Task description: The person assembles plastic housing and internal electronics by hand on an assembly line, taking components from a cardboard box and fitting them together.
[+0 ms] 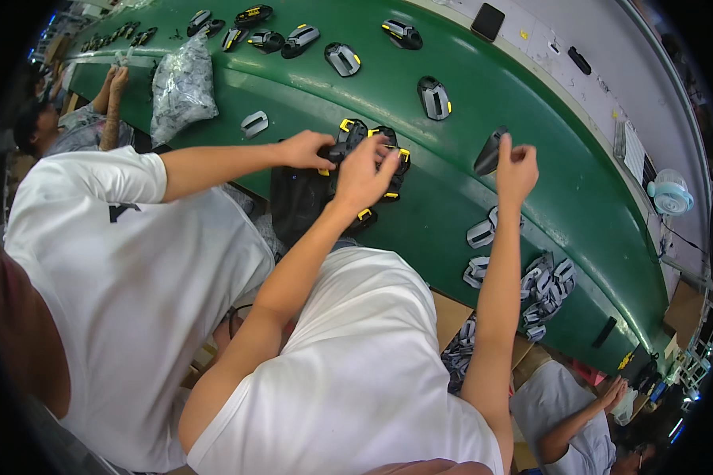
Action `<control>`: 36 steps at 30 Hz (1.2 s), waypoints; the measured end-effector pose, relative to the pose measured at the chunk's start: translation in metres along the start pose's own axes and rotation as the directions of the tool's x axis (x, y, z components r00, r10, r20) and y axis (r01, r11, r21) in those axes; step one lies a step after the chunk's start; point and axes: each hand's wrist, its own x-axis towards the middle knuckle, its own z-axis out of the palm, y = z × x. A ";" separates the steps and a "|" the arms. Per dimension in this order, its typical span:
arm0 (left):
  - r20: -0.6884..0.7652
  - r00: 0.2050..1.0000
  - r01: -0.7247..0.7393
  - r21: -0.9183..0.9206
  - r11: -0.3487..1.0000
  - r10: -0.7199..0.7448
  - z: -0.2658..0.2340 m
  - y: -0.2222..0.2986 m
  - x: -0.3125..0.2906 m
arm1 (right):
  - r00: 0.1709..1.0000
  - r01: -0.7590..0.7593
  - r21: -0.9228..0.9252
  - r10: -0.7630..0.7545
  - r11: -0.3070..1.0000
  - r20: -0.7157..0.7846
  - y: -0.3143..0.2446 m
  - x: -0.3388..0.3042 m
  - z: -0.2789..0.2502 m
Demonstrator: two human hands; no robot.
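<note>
My left hand (362,176) reaches over a cluster of black plastic parts with yellow tabs (382,133). Its fingers curl round one of them; their tips are partly hidden. Off to the right, my right hand (517,168) is closed, with its thumb and fingertips at the upper end of a dark grey tapered shell (489,153), which is tilted over the green belt. Beside my left hand, a co-worker's hand (305,149) touches the same cluster from the left. A black bag (297,202) lies just below that cluster.
On the green belt (420,178) lie several grey-and-black shells with yellow ends (434,98). Loose grey shells (548,285) are heaped right of my right forearm. A clear bag of parts (184,89) stands left. A phone (488,21) and a blue fan (670,192) rest on the far ledge.
</note>
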 end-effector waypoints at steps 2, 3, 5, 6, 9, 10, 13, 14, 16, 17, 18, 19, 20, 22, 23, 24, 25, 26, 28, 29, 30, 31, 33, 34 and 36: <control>0.012 0.999 0.044 0.085 0.995 -0.045 -0.006 -0.012 0.002 | 0.999 0.007 -0.050 -0.009 0.999 -0.042 0.035 0.017 0.019; 0.013 0.999 0.052 0.048 0.998 -0.052 -0.007 -0.024 0.000 | 0.994 0.047 -0.101 -0.037 0.994 0.101 0.043 0.020 0.029; 0.122 0.973 -0.226 0.352 0.908 0.195 -0.003 -0.036 0.000 | 0.970 0.074 -0.105 -0.047 0.992 0.238 0.050 0.018 0.035; 0.180 0.962 -0.264 0.399 0.878 0.208 0.000 -0.042 0.001 | 0.964 0.076 -0.067 -0.056 0.995 0.259 0.054 0.006 0.028; 0.218 0.926 -0.377 0.529 0.760 0.308 0.002 -0.031 0.013 | 0.964 0.039 -0.101 -0.011 0.994 0.265 0.085 -0.029 -0.014; 0.292 0.932 -0.348 0.548 0.761 0.216 0.002 -0.037 0.020 | 0.969 0.015 -0.156 0.024 0.988 0.245 0.097 -0.031 -0.027; 0.448 0.894 -0.365 0.734 0.572 -0.003 0.011 -0.050 0.037 | 0.975 -0.018 -0.305 0.084 0.952 0.204 0.163 -0.034 -0.053; 0.493 0.870 -0.396 0.702 0.592 -0.002 0.012 -0.053 0.042 | 0.940 -0.051 -0.321 0.155 0.946 0.305 0.172 -0.037 -0.056; 0.537 0.841 -0.466 0.660 0.590 0.063 0.014 -0.055 0.050 | 0.894 0.031 -0.463 0.183 0.886 0.409 0.172 -0.051 -0.052; 0.551 0.825 -0.515 0.644 0.566 0.123 0.012 -0.049 0.048 | 0.885 0.109 -0.527 0.159 0.843 0.438 0.162 -0.060 -0.050; 0.556 0.820 -0.524 0.639 0.563 0.131 0.012 -0.042 0.047 | 0.889 0.100 -0.530 0.163 0.842 0.428 0.159 -0.061 -0.049; 0.521 0.847 -0.460 0.614 0.641 0.108 0.009 -0.028 0.047 | 0.891 0.074 -0.510 0.173 0.857 0.420 0.156 -0.061 -0.047; 0.489 0.869 -0.391 0.582 0.713 0.077 0.008 -0.017 0.044 | 0.892 0.047 -0.490 0.184 0.871 0.414 0.155 -0.063 -0.048; 0.404 0.908 -0.291 0.418 0.861 0.111 0.009 -0.001 0.029 | 0.884 -0.001 -0.402 0.189 0.916 0.428 0.158 -0.068 -0.052; 0.309 0.944 -0.186 0.216 0.958 0.113 0.012 0.007 0.020 | 0.874 -0.044 -0.311 0.188 0.949 0.448 0.161 -0.070 -0.054; 0.302 0.948 -0.128 0.074 0.989 0.100 0.017 0.014 0.013 | 0.889 -0.069 -0.271 0.183 0.960 0.420 0.165 -0.073 -0.056; 0.361 0.932 -0.013 -0.039 0.999 0.026 0.027 0.005 0.008 | 0.889 -0.062 -0.270 0.177 0.961 0.422 0.166 -0.072 -0.057; 0.418 0.906 0.156 -0.187 0.970 -0.065 0.036 0.001 0.000 | 0.890 -0.149 -0.218 0.227 0.965 0.396 0.167 -0.073 -0.059; 0.529 0.835 0.426 -0.445 0.788 -0.153 0.054 0.001 -0.017 | 0.888 -0.248 -0.114 0.273 0.962 0.370 0.168 -0.076 -0.060; 0.566 0.809 0.471 -0.465 0.749 -0.158 0.062 0.000 -0.023 | 0.889 -0.246 -0.116 0.272 0.962 0.368 0.165 -0.079 -0.059; 0.595 0.785 0.511 -0.460 0.727 -0.176 0.068 -0.002 -0.027 | 0.904 -0.254 -0.066 0.261 0.965 0.337 0.161 -0.085 -0.056; 0.623 0.758 0.550 -0.450 0.703 -0.194 0.073 -0.001 -0.032 | 0.918 -0.261 -0.015 0.253 0.965 0.307 0.153 -0.092 -0.053; 0.621 0.739 0.615 -0.464 0.638 -0.261 0.069 0.016 -0.034 | 0.957 -0.205 0.126 0.172 0.971 0.233 0.114 -0.103 -0.053; 0.599 0.742 0.627 -0.459 0.630 -0.302 0.068 0.022 -0.035 | 0.952 -0.293 0.489 0.205 0.822 0.225 0.085 -0.108 -0.059; 0.570 0.746 0.636 -0.455 0.623 -0.346 0.066 0.028 -0.039 | 0.936 -0.343 0.840 0.226 0.421 0.269 0.037 -0.122 -0.071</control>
